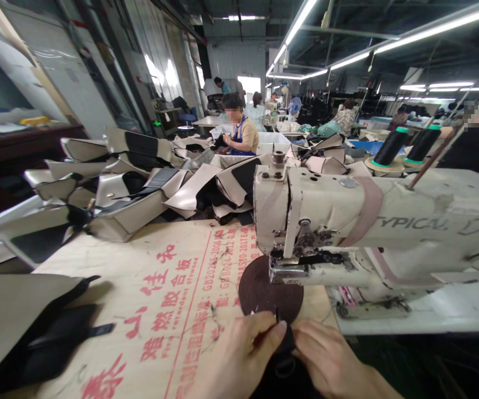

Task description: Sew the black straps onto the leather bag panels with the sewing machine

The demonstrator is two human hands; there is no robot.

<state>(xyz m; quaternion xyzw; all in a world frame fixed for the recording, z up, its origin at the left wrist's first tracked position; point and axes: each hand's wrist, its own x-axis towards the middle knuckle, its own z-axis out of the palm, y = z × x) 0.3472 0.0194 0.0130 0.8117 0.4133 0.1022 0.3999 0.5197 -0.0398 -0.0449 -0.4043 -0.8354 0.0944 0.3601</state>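
Side by side at the bottom of the head view, both my hands are closed on a black piece of material (287, 377). My left hand (245, 352) pinches its upper edge between thumb and fingers. The right edge is gripped by my right hand (326, 352), its fingertips partly hidden. A small ring-like shape shows on the dark piece, too dim to name. Just beyond my fingers lies a flat brown roll of strip (264, 288). Over the roll's far right side stands the head of a sewing machine (326, 210), apart from my hands.
A plywood board (139, 288) with red print covers the worktop. Beige-and-black sewn pieces (135, 188) are heaped behind it, and another such piece (23, 316) lies at left. Black thread cones (389, 147) stand behind the machine. A co-worker (241, 130) sits beyond the heap.
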